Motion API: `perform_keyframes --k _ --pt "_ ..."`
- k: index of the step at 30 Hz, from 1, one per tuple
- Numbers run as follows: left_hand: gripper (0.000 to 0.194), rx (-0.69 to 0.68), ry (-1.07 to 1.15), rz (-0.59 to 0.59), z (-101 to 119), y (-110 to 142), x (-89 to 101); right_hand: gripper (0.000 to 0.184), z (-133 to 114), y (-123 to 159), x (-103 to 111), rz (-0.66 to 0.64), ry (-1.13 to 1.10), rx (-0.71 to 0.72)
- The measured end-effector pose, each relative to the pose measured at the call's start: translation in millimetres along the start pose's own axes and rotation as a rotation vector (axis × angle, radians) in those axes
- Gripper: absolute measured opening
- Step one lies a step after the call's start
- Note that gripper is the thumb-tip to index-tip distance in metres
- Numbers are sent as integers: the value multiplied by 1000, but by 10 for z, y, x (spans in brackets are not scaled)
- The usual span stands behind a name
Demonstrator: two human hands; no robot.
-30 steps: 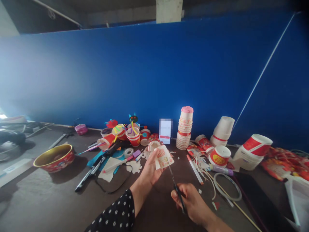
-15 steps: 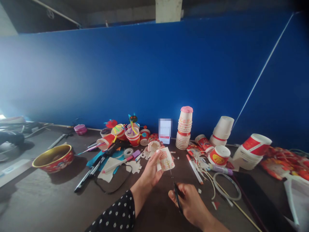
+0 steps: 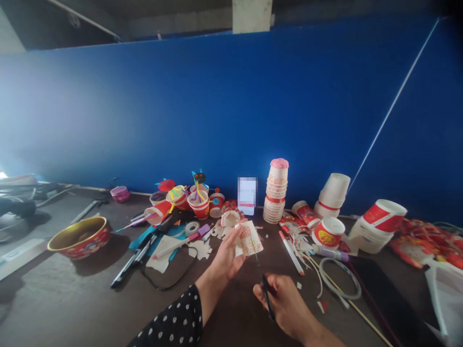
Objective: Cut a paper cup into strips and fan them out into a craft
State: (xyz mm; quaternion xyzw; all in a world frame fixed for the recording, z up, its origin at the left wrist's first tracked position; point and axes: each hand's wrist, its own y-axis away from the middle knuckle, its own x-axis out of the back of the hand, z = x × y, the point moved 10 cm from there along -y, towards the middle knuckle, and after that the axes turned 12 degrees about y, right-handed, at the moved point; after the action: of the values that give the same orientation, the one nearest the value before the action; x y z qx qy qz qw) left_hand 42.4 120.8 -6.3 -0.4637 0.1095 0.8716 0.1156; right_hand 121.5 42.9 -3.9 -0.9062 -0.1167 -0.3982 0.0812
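Dark worktable (image 3: 68, 303) below blue wall (image 3: 217, 106); left hand (image 3: 227, 255) pinching cut paper cup (image 3: 249, 238), right hand (image 3: 285, 301) gripping scissors (image 3: 266, 291), both barely shifted.

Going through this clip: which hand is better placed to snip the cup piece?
Probably the right hand: it grips the black-handled scissors, blades pointing up toward the printed paper cup piece. The left hand is already occupied pinching that piece.
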Motion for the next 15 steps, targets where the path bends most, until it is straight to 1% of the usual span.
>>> perform_keyframes --k 7,15 --pt "37 -6 40 -14 -3 -25 19 44 94 -15 -53 -7 -16 -31" --pt "40 -27 63 -6 22 -30 17 46 156 -13 -69 7 -52 -44"
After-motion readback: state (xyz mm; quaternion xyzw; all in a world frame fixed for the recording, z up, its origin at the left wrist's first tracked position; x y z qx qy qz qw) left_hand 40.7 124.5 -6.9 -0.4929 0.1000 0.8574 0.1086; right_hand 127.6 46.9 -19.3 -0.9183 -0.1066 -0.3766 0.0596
